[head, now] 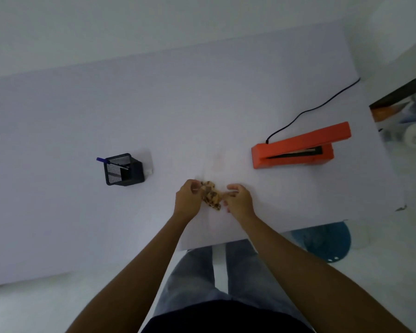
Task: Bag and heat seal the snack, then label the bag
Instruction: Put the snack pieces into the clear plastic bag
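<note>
The snack (210,194), a brown speckled clump, was held between the 2 hands just above the white table (82,140), the left hand (187,200) pinched on its upper end and the right hand (239,200) touching its side with fingers spread. Whether a clear bag surrounded it could not be told. Pieces were judged likely to spill if the pinch slackened before the orange heat sealer (296,147), lying well apart to the right, was reached.
</note>
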Motion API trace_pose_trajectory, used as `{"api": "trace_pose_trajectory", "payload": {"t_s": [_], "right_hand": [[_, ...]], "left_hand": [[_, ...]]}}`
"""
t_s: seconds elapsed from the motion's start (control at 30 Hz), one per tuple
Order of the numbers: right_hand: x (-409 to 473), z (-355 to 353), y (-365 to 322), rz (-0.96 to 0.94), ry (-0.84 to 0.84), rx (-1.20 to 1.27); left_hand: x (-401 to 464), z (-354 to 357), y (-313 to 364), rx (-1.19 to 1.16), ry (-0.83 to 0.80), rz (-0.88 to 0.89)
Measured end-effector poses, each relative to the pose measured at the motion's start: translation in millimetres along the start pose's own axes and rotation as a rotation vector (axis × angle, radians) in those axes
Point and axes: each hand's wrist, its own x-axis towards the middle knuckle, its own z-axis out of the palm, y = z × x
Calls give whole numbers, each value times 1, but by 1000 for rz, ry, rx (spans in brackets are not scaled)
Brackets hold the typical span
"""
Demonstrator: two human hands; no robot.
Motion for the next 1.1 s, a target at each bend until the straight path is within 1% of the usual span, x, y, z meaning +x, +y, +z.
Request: {"api": "trace_pose_trajectory", "payload": {"t_s": [0.07,0.13,0.27,0.4,0.47,0.6,0.7,0.8,0.93,1.1], "right_hand": [[-2,0,5,-5,2,13],[-5,2,11,-50,-5,-18],[-9,6,21,-184,-31,-90],[-10,7,23,-244,-64,-87],[-13,5,23,-241,-78,-60],[-15,-3,26,-220,-41,21],[-19,-11,24,-242,-89,22],[-28,-16,16,-366,-89,-8],[-40,-19,14,-507,-48,-30],[-51,-18,21,-615,-34,-26]], "left_hand": [[0,0,-11,-45,26,-33],[-3,0,-18,-89,26,-45],[-5,0,-27,-155,-8,-10],[-4,1,-32,-199,-5,38],[-4,1,-34,-220,-39,79],[-9,-5,-38,-298,-140,184],[-14,-10,-39,-360,-186,236],[-15,-18,-42,-337,-190,269],[-16,-31,-49,-206,-160,310],[-23,-38,-46,-144,-265,334]]}}
